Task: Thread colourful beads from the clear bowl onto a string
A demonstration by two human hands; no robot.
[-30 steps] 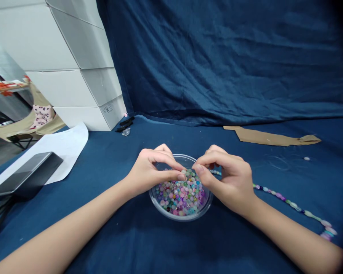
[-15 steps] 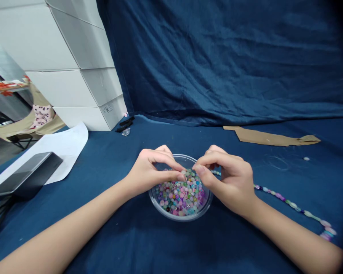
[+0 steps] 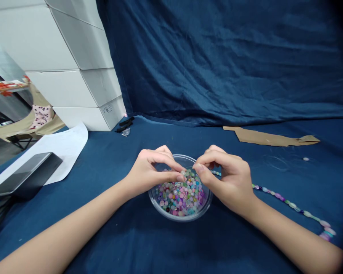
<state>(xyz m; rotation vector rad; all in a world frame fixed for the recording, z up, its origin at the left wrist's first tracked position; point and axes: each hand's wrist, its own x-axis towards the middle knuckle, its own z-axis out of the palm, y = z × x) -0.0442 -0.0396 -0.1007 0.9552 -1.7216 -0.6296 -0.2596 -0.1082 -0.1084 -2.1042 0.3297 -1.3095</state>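
A round clear bowl [image 3: 180,217] of small multicoloured beads [image 3: 179,198] stands on the blue cloth. Over its left rim my left hand [image 3: 156,169] pinches a pale bead [image 3: 183,172] between thumb and index finger. My right hand [image 3: 227,177] is closed at the bowl's upper right, thumb and index fingertips pressed together; what they grip is too small to make out. The fingertips of both hands are a short way apart. A string of beads [image 3: 294,207] runs from behind my right hand to the right, and a short run of beads shows beneath that palm.
White boxes [image 3: 74,89] are stacked at the back left. A dark device [image 3: 31,175] rests on white paper [image 3: 71,156] at the left. Torn brown cardboard [image 3: 271,139], loose clear thread [image 3: 277,161] and one white bead [image 3: 305,159] lie at the back right.
My right hand has shifted very slightly left. My left hand and the bowl are practically where they were.
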